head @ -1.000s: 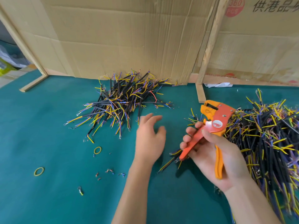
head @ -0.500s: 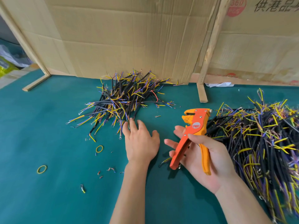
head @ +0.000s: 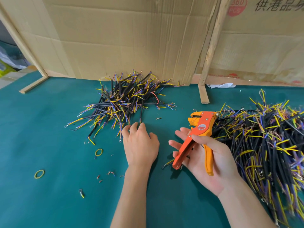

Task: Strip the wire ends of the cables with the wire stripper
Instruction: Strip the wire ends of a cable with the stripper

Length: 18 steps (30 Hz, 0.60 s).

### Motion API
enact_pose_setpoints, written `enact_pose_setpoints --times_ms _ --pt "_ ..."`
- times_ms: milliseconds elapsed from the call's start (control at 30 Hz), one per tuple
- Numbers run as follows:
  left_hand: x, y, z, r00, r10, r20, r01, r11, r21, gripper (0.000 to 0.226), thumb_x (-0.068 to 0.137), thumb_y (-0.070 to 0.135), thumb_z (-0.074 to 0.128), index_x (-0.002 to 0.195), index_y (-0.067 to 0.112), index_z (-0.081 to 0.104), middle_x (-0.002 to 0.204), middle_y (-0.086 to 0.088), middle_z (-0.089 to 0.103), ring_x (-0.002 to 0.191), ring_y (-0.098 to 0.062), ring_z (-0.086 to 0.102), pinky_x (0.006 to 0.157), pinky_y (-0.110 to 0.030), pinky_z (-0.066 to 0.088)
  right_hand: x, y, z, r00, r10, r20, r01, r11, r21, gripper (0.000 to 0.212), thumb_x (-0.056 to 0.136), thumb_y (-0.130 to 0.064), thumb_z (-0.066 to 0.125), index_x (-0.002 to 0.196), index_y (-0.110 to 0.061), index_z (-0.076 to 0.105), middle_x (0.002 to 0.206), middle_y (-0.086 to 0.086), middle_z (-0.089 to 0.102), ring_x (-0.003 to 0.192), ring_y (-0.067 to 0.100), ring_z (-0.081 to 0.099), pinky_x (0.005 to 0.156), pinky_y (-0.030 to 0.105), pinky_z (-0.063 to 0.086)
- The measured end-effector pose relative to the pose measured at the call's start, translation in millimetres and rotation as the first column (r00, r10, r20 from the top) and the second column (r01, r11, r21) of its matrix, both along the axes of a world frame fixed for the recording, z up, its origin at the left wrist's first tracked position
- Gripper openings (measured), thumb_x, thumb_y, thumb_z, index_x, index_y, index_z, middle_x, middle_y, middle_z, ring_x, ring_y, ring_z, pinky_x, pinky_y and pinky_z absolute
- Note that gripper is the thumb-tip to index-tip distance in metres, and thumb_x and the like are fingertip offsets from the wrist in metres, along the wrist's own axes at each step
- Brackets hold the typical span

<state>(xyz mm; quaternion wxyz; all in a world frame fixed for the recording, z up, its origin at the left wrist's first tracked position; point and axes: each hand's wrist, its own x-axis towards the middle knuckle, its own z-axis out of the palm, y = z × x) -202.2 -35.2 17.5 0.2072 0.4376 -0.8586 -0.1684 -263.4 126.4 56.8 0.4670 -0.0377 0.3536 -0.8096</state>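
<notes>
An orange wire stripper (head: 199, 134) lies in my right hand (head: 205, 155), palm up, with the thumb pressed over its body and the fingers loosely spread beneath the red handle. My left hand (head: 139, 143) lies palm down on the green mat, fingertips touching the near ends of a pile of short black cables (head: 125, 102) with yellow and blue wire ends. A much larger heap of the same cables (head: 266, 137) covers the mat to the right, behind my right hand. One loose cable (head: 167, 163) lies under the stripper's handles.
Two yellow rubber bands (head: 98, 152) (head: 39, 174) and small insulation scraps (head: 110, 173) lie on the green mat (head: 49, 129). Cardboard walls (head: 131, 38) with wooden posts (head: 209, 63) close off the back.
My left hand moved forward and lowered onto the mat until its fingertips reached the left pile. My right hand turned the stripper upright and drew it slightly left, away from the right heap.
</notes>
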Motion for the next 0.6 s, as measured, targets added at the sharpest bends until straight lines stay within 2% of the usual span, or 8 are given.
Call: enact_pose_setpoints --times_ms 67,133,267,367,500,600 --pt "-0.3 -0.9 0.3 1.000 -0.004 -0.009 0.004 1.000 0.021 0.029 0.091 0.020 0.051 0.112 0.004 0.061 0.141 -0.006 0.055 0.132 -0.034 0.033 0.110 -0.036 0.026 -0.6 0.0 -1.0 1.000 0.006 -0.006 -0.006 1.000 0.005 0.078 0.044 -0.013 0.092 0.116 0.004 0.067 0.147 0.024 0.052 0.105 0.047 0.070 0.069 0.046 0.061" --pt "-0.2 -1.8 0.8 1.000 0.002 -0.026 -0.001 0.999 0.042 0.027 0.089 0.018 0.053 0.110 0.004 0.062 0.141 -0.004 0.055 0.130 -0.033 0.034 0.107 -0.037 0.029 -0.7 -0.3 -2.0 1.000 0.005 -0.008 -0.005 1.000 0.004 0.082 0.039 -0.012 0.097 0.115 0.004 0.069 0.144 0.024 0.055 0.106 0.047 0.070 0.069 0.046 0.060" --pt "-0.2 -2.0 -0.1 0.998 -0.017 -0.062 0.020 0.999 0.050 0.037 0.089 0.019 0.054 0.123 0.006 0.062 0.146 0.001 0.051 0.131 -0.030 0.031 0.106 -0.037 0.030 -1.3 0.3 -2.9 1.000 0.006 -0.013 -0.006 1.000 0.008 0.075 0.048 -0.014 0.090 0.117 0.004 0.067 0.144 0.024 0.055 0.105 0.047 0.070 0.071 0.046 0.060" --pt "0.1 -1.4 1.2 0.996 -0.029 -0.084 0.033 0.998 0.048 0.040 0.089 0.020 0.055 0.126 0.008 0.062 0.145 -0.001 0.051 0.131 -0.030 0.031 0.106 -0.035 0.029 -1.8 0.2 -3.4 1.000 0.000 -0.005 0.000 1.000 0.005 0.078 0.048 -0.014 0.091 0.119 0.004 0.066 0.142 0.024 0.057 0.105 0.046 0.070 0.072 0.046 0.059" --pt "0.0 0.2 0.9 0.998 -0.056 0.004 0.056 0.998 0.041 0.056 0.091 0.026 0.052 0.146 0.024 0.044 0.155 -0.007 0.036 0.138 -0.031 0.022 0.110 -0.039 0.020 -1.3 0.8 -2.4 1.000 -0.003 -0.003 0.003 1.000 0.009 0.078 0.049 -0.014 0.089 0.121 0.004 0.064 0.141 0.024 0.059 0.104 0.046 0.070 0.071 0.046 0.059" --pt "-2.4 1.6 -2.0 0.992 -0.097 0.083 0.095 0.995 0.030 0.053 0.094 0.029 0.042 0.147 0.028 0.039 0.163 0.001 0.025 0.143 -0.029 0.019 0.110 -0.045 0.022 -0.2 0.6 -1.1 1.000 -0.007 -0.001 0.007 1.000 0.010 0.089 0.038 -0.014 0.098 0.120 0.004 0.065 0.139 0.024 0.060 0.104 0.046 0.070 0.070 0.046 0.059"
